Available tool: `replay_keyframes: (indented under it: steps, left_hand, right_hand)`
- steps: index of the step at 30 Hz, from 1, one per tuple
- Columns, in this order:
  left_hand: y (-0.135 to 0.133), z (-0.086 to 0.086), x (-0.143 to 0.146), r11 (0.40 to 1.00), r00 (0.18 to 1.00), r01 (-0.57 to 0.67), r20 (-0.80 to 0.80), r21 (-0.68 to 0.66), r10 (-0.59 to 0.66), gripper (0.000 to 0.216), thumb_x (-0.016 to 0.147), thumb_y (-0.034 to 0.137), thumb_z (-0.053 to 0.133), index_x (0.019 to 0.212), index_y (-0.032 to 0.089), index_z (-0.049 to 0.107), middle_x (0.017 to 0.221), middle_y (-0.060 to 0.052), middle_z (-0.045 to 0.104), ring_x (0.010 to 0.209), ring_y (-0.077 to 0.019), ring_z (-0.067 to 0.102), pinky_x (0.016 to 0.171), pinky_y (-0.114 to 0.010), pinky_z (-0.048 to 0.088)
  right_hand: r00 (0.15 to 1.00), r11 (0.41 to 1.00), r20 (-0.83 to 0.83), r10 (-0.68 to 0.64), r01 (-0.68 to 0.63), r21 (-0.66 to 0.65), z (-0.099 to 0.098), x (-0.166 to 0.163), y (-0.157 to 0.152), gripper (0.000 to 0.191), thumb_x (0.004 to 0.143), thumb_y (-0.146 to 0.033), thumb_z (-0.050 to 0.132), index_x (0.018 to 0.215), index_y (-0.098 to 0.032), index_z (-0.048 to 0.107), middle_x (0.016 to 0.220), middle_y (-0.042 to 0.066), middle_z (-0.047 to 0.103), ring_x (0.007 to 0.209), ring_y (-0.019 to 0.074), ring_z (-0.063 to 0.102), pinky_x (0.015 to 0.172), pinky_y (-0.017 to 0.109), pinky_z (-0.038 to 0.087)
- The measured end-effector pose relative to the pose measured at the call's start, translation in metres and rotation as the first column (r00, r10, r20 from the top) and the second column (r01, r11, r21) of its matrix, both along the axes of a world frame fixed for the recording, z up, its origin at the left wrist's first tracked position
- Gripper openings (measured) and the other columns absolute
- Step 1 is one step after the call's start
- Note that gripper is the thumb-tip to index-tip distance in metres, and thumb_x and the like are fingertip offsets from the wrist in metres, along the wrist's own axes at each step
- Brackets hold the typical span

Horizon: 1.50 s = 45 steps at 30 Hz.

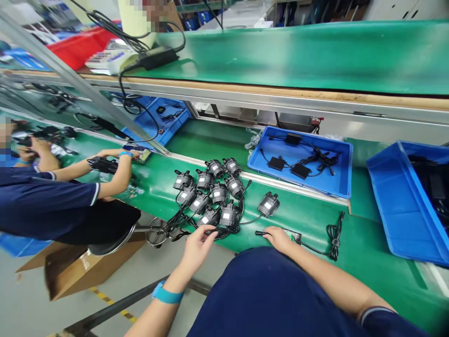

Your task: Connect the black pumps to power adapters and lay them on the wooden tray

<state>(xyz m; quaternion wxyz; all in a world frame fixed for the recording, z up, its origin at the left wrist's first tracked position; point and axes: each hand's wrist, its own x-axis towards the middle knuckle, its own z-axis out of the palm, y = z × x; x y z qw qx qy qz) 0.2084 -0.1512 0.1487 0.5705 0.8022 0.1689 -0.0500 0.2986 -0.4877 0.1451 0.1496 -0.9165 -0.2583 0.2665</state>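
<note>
My right hand (278, 238) grips a black cable connector (260, 233) between thumb and fingers, its tip pointing left. Partly hidden behind that hand is a small green circuit board (293, 236), from which a black cable runs right to a tied cable bundle (334, 238). At the front of the pile, my left hand (199, 243) has thumb and index finger closed around a black cable (209, 231). Several black motor-like units (219, 193) with white labels and cables are grouped beyond it. One such unit (269, 204) lies apart to the right.
Behind the green worktop (308, 210) stands a blue tray (345, 182) with black adapters and cables. A blue bin (389, 206) is at right, another blue tray (182, 124) at back left. A green shelf (280, 56) crosses overhead. At left a co-worker (52, 201) sits handling black parts.
</note>
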Motion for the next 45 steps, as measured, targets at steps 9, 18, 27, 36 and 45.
replay_keyframes:
  steps: [9,18,27,36,45]
  left_hand:
    - [-0.088,0.048,0.022,0.954,0.889,0.236,0.439,-0.186,-0.134,0.016,0.092,0.027,0.059,0.102,0.021,0.07,0.118,-0.009,0.069,0.113,-0.0222,0.064,0.099,-0.039,0.051]
    - [-0.113,0.069,0.028,0.878,0.845,0.441,0.417,-0.185,-0.336,0.007,0.087,0.018,0.067,0.092,0.02,0.071,0.088,-0.001,0.074,0.081,-0.0149,0.068,0.078,-0.027,0.053]
    - [-0.114,0.069,0.029,0.867,0.774,0.492,0.498,-0.083,-0.391,0.023,0.093,0.018,0.059,0.113,0.022,0.069,0.099,-0.005,0.072,0.091,-0.0166,0.067,0.083,-0.032,0.057]
    - [-0.116,0.074,0.028,0.838,0.713,0.541,0.49,0.073,-0.502,0.02,0.097,0.019,0.054,0.113,0.02,0.066,0.095,-0.005,0.071,0.091,-0.0179,0.064,0.082,-0.035,0.057]
    - [-0.121,0.069,0.034,0.839,0.566,0.467,0.635,0.28,-0.527,0.015,0.092,0.018,0.064,0.107,0.017,0.066,0.086,-0.004,0.071,0.08,-0.0175,0.062,0.074,-0.034,0.053]
  right_hand:
    - [0.971,0.883,-0.119,-0.208,0.239,0.405,0.107,-0.037,-0.005,0.033,0.099,-0.045,0.055,0.114,-0.023,0.075,0.085,0.005,0.07,0.077,0.0198,0.063,0.073,0.032,0.05]
    - [0.895,0.762,-0.153,-0.42,0.439,0.477,0.136,-0.057,-0.005,0.032,0.094,-0.048,0.059,0.102,-0.019,0.068,0.07,-0.001,0.059,0.063,0.0149,0.054,0.062,0.028,0.044]
    - [0.897,0.79,-0.192,-0.399,0.442,0.424,0.145,-0.053,0.001,0.037,0.096,-0.052,0.054,0.084,-0.019,0.066,0.074,0.001,0.061,0.071,0.0163,0.055,0.067,0.028,0.042]
    - [0.875,0.838,-0.345,-0.339,0.448,0.313,0.157,-0.046,0.0,0.057,0.099,-0.064,0.036,0.076,-0.018,0.062,0.067,-0.001,0.055,0.064,0.0143,0.049,0.068,0.028,0.04]
    - [0.901,0.907,-0.324,-0.289,0.367,0.209,0.162,-0.043,0.0,0.052,0.101,-0.054,0.038,0.072,-0.019,0.064,0.07,0.002,0.064,0.069,0.0167,0.057,0.071,0.03,0.041]
